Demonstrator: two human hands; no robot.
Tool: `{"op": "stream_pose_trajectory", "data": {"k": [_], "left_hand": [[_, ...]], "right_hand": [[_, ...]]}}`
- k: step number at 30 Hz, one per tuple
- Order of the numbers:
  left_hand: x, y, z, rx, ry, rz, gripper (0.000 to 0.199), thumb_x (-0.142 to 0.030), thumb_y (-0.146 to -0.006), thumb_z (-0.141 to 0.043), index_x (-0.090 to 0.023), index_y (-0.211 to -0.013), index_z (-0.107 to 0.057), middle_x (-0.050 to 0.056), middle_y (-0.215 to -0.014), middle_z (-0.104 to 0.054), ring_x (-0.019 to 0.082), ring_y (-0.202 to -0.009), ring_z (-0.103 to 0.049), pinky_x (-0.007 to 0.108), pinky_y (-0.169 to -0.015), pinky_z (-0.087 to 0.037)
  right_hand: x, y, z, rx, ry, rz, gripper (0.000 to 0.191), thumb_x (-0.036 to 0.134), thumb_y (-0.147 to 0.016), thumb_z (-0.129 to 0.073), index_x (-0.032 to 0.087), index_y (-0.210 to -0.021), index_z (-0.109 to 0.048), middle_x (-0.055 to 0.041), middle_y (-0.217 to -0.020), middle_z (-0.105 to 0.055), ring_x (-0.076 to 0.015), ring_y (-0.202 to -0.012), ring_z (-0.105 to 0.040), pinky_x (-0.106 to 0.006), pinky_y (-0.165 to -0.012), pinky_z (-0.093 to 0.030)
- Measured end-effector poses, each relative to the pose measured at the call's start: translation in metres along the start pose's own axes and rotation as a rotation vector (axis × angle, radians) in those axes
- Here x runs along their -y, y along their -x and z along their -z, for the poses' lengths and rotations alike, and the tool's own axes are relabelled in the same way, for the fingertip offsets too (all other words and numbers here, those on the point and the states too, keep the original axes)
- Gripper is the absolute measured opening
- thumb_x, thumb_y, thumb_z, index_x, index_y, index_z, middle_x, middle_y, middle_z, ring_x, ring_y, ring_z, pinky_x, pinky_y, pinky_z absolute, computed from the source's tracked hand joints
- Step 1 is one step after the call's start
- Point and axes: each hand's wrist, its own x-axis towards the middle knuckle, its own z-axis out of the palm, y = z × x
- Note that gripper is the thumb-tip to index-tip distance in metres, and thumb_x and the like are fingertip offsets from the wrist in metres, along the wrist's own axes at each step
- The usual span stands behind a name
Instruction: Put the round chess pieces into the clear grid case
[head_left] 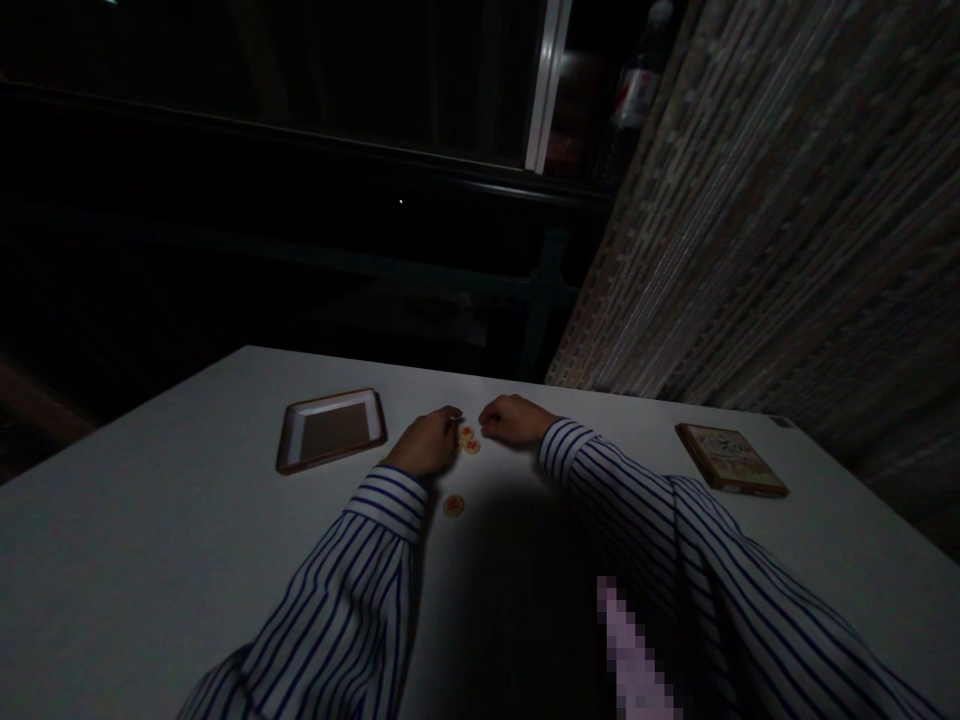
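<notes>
Near the far side of the white table, a small cluster of round xiangqi pieces (472,446) with red markings lies between my two hands. My left hand (425,443) is at the cluster's left edge, fingers curled in beside the pieces; whether it grips one is hidden. Just to the right of the cluster, my right hand (517,420) rests low with its fingers bent inward, and what is under them cannot be made out. A single xiangqi piece (454,505) lies apart, closer to me, by my left cuff.
A shallow open box tray (334,465) sits at the left on the white table (187,500). To the right lies a flat printed box (733,460). A string curtain (675,250) hangs behind the right side, with a bottle (636,95) beyond. Lighting is dim.
</notes>
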Motion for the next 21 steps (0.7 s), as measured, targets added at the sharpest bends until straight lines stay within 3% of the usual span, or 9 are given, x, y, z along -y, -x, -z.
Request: {"op": "stream_pose_trajectory", "data": {"k": [9,21], "left_hand": [[0.005,-0.002,-0.008,-0.006,0.010,-0.008,0.037,-0.026,-0.081,-0.031,-0.017,-0.110,-0.050,0.012,-0.098,-0.064,0.020,-0.089,-0.059,0.029,-0.075,-0.042],[0.000,0.001,-0.008,-0.023,0.058,0.053,0.035,-0.024,-0.080,-0.037,-0.018,-0.111,-0.051,0.010,-0.095,-0.065,0.020,-0.088,-0.060,0.027,-0.076,-0.042]], "right_hand": [[-0.007,-0.017,-0.011,0.022,-0.047,0.009,0.036,0.033,-0.071,-0.054,0.023,-0.105,-0.059,-0.0026,-0.105,-0.062,-0.0171,-0.098,-0.054,-0.024,-0.082,-0.038],[0.000,-0.013,-0.009,0.031,0.030,0.043,0.037,0.038,-0.072,-0.054,0.027,-0.107,-0.058,-0.0022,-0.103,-0.062,-0.0185,-0.093,-0.055,-0.026,-0.076,-0.039]]}}
